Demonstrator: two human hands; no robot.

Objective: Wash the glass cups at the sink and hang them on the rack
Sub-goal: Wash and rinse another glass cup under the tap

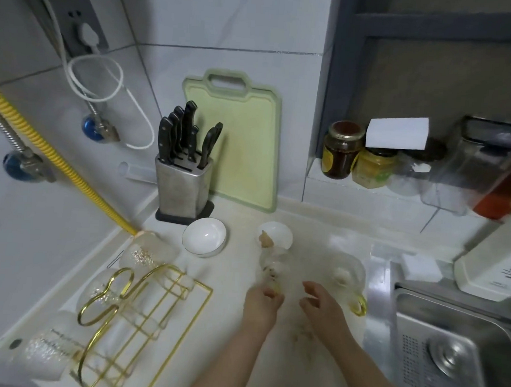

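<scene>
Counter of pale stone (229,325) bore a gold wire rack (141,311) with clear glass cups (144,255) hung on it. Left hand (261,307) grasped a clear glass cup (272,266) lying on the counter; right hand (321,303) hovered released beside a gold-handled glass cup (349,276) near the steel sink (459,346).

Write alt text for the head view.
A left hand grips a clear glass cup on a pale counter; the right hand hovers open beside it. A gold wire rack stands left, a steel sink right.
</scene>
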